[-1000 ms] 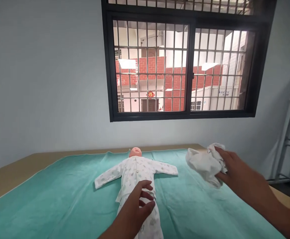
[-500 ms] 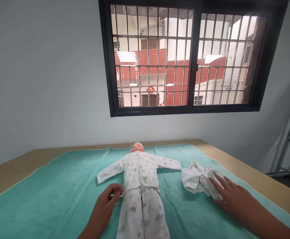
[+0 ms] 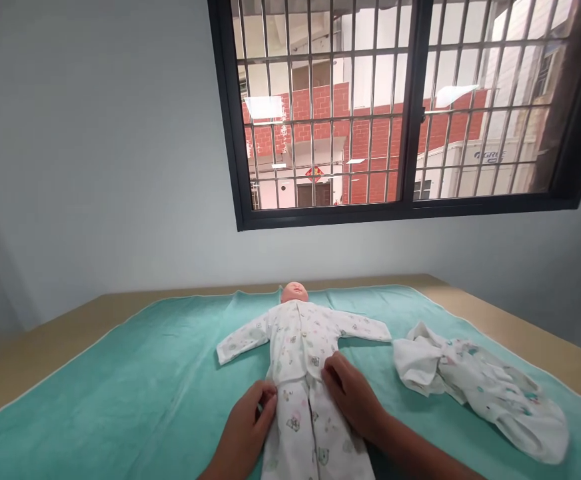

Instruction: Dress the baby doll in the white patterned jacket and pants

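A baby doll [image 3: 294,291] lies on its back, arms stretched to both sides. It wears a white printed baby shirt [image 3: 293,350] over matching baby trousers [image 3: 295,440]. My left hand [image 3: 248,423] is at the waist on the left, thumb and fingers pinched at the edge of the shirt's hem. On the other side, my right hand [image 3: 353,397] has its fingers curled at the shirt's hem; the fingertips are partly hidden. A crumpled white printed cloth [image 3: 490,387], which looks like baby clothing, lies to the right of the doll, touched by neither hand.
A green blanket [image 3: 135,387] covers most of the wooden table [image 3: 60,330], whose bare edges show at the back and sides. Behind stands a grey wall [image 3: 110,167] with a barred, dark-framed window [image 3: 328,215].
My right hand has left the crumpled cloth and moved left to the shirt's hem. The cloth now lies longer and more spread out. My left hand stays at the waist. The view has shifted.
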### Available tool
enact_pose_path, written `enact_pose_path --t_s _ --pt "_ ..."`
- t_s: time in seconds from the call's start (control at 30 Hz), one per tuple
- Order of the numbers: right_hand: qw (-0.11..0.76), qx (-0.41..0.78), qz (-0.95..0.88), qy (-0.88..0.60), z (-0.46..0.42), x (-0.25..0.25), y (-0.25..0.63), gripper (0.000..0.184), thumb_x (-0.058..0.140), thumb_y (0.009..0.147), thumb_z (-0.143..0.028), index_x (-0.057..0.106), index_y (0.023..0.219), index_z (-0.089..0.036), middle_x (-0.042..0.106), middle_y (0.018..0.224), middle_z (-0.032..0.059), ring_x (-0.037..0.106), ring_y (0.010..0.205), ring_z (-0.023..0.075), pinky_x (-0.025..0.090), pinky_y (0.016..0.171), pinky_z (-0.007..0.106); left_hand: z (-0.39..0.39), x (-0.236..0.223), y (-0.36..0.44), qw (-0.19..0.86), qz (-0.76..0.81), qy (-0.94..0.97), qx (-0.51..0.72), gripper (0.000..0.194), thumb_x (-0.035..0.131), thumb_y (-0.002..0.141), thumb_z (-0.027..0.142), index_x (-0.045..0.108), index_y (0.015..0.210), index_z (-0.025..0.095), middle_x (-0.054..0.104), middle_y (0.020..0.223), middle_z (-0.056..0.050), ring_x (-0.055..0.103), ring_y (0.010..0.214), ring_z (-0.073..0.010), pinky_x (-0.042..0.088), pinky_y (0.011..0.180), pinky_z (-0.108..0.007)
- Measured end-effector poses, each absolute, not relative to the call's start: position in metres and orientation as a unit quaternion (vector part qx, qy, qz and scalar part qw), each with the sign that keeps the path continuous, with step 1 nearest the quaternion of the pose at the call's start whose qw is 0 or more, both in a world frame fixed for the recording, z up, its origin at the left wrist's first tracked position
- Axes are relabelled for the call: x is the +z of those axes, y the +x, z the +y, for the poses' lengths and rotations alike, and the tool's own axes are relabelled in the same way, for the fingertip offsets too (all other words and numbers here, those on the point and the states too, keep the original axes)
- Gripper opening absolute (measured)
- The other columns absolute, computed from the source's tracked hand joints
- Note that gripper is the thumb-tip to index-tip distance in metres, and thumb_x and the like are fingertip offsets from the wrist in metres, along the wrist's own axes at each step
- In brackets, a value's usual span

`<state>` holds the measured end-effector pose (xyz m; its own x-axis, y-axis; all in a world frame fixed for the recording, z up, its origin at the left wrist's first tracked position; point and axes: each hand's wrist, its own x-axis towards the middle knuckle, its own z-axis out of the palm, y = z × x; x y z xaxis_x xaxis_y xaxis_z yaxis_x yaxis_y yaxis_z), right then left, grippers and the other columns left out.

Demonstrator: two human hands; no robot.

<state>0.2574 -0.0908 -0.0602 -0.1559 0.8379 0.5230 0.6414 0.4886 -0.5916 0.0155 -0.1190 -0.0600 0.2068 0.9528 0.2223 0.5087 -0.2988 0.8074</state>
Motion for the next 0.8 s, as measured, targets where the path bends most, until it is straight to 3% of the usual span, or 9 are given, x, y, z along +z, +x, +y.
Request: enact_pose_path --t_s 0.23,0.4,0.53,0.63,0.73,0.8 --pt "0.406 0.142 -0.758 -0.491 -0.099 -0.065 0.263 0.018 0.038 0.096 -0.031 0.051 0.087 -0.023 0.056 0.085 0.0015 0.052 0.072 0.0165 0.041 0.067 0.028 -0.117 -0.056 0.015 0.301 0.524 0.696 0.388 0.034 0.039 0.092 0.047 0.06 0.083 0.021 0.062 0.08 -0.001 0.055 0.075 -0.0184 0.042 0.067 -0.027" --pt "0.416 0.112 -0.737 -0.52 -0.078 -0.058 0.265 0.026 0.04 0.095 -0.037 0.047 0.074 -0.022 0.052 0.069 -0.0016 0.047 0.062 0.015 0.034 0.06 0.027 -0.086 -0.041 0.02 0.281 0.534 0.67 0.433 0.034 0.04 0.091 0.047 0.06 0.084 0.02 0.059 0.073 0.0 0.054 0.067 -0.0166 0.041 0.062 -0.026" --pt "0.478 0.105 -0.673 -0.554 -0.026 -0.045 0.257 0.029 0.044 0.091 -0.037 0.046 0.066 -0.022 0.05 0.061 -0.0024 0.046 0.059 0.0155 0.033 0.058 0.027 -0.029 -0.026 0.038 0.248 0.52 0.648 0.499 0.026 0.048 0.087 0.04 0.062 0.095 0.02 0.067 0.095 -0.005 0.061 0.09 -0.0207 0.047 0.079 -0.031" --pt "0.521 0.123 -0.641 -0.549 0.022 -0.036 0.246 0.018 0.044 0.087 -0.03 0.057 0.078 -0.021 0.058 0.071 0.0007 0.051 0.066 0.0178 0.039 0.063 0.028 0.019 -0.019 0.057 0.25 0.486 0.664 0.51 0.028 0.047 0.087 0.033 0.063 0.106 0.019 0.066 0.114 -0.008 0.059 0.109 -0.0224 0.046 0.092 -0.034" --pt "0.527 0.127 -0.646 -0.538 0.059 -0.036 0.238 0.026 0.043 0.085 -0.025 0.065 0.097 -0.018 0.065 0.095 0.0074 0.057 0.085 0.0213 0.044 0.078 0.033 0.057 -0.02 0.074 0.221 0.446 0.715 0.492 0.035 0.041 0.089 0.024 0.062 0.116 0.018 0.061 0.126 -0.009 0.053 0.121 -0.0213 0.04 0.104 -0.037" --pt "0.512 0.13 -0.668 -0.524 0.073 -0.04 0.237 0.03 0.043 0.085 -0.024 0.069 0.1 -0.018 0.066 0.106 0.0092 0.057 0.097 0.0229 0.042 0.089 0.035 0.074 -0.025 0.082 0.182 0.43 0.748 0.472 0.037 0.039 0.091 0.023 0.061 0.12 0.019 0.06 0.13 -0.008 0.049 0.125 -0.0209 0.035 0.11 -0.04"
